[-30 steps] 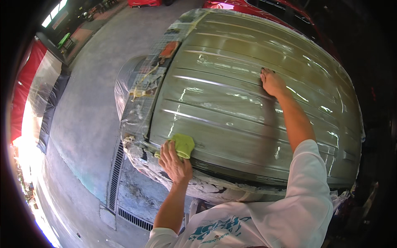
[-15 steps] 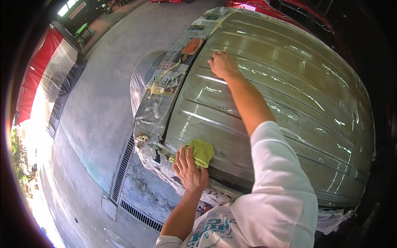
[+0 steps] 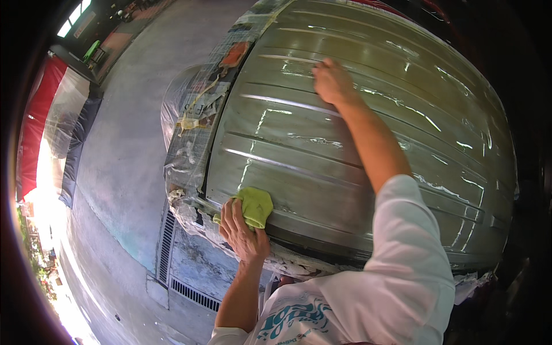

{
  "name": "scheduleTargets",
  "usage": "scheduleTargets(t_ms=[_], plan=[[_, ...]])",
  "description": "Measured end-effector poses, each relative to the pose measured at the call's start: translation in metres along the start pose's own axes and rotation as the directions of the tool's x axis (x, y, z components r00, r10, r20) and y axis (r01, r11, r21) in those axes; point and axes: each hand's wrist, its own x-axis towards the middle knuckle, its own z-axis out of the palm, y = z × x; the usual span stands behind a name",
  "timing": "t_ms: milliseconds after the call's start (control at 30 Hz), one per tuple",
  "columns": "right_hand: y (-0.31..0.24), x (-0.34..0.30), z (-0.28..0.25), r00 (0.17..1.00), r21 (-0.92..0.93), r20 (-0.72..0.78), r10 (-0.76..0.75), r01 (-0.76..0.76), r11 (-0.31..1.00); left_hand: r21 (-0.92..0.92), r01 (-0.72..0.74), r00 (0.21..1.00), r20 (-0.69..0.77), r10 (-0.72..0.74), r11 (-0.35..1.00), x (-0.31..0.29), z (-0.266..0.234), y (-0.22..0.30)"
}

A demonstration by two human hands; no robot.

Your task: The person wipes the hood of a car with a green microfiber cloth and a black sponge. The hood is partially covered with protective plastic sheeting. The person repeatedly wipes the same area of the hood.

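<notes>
A ribbed, glossy grey-olive vehicle roof (image 3: 299, 184) spreads out before me. At its near left corner, my left hand (image 3: 246, 237) is closed on a yellow-green cloth (image 3: 257, 206), which rests against the roof edge. My right arm reaches far across the panel. Out there my right hand (image 3: 333, 83) is at the roof surface by one of the raised ribs, its fingers curled together. Whatever those fingers may hold is hidden from view.
Newspaper and plastic masking (image 3: 192, 115) cover the vehicle's left side, with an orange patch (image 3: 234, 54) among it. Floor drain grates (image 3: 195, 294) run beside the near left corner. A red, clear and dark sheet (image 3: 43, 126) hangs at far left.
My right hand has moved rightward along the roof, away from the left edge. My left hand still holds the cloth at the near corner. The whole view has shifted slightly.
</notes>
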Motion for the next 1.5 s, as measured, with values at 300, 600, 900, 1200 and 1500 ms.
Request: scheduleTargets(t_ms=[300, 600, 900, 1200, 1500], plan=[[-0.015, -0.013, -0.005, 0.996, -0.216, 0.094, -0.009, 0.030, 0.976, -0.032, -0.010, 0.999, 0.035, 0.011, 0.999, -0.007, 0.009, 0.003], [-0.037, 0.015, 0.009, 0.999, 0.008, -0.004, 0.051, -0.051, 0.999, -0.030, -0.010, 0.998, -0.055, 0.008, 0.999, 0.000, 0.008, -0.002], [0.213, -0.184, -0.113, 0.916, -0.199, -0.092, 0.390, -0.401, 0.894, 0.050, 0.035, 0.999, -0.026, -0.033, 0.998, -0.005, 0.008, 0.006], [0.027, -0.031, -0.011, 0.984, -0.058, 0.043, 0.171, -0.169, 0.984, 0.003, -0.038, 0.998, -0.044, 0.038, 0.999, -0.003, 0.019, 0.009], [0.197, -0.173, -0.102, 0.984, -0.024, -0.063, 0.169, -0.171, 0.985, 0.022, -0.041, 0.994, -0.099, 0.043, 0.999, -0.006, 0.014, -0.024]])
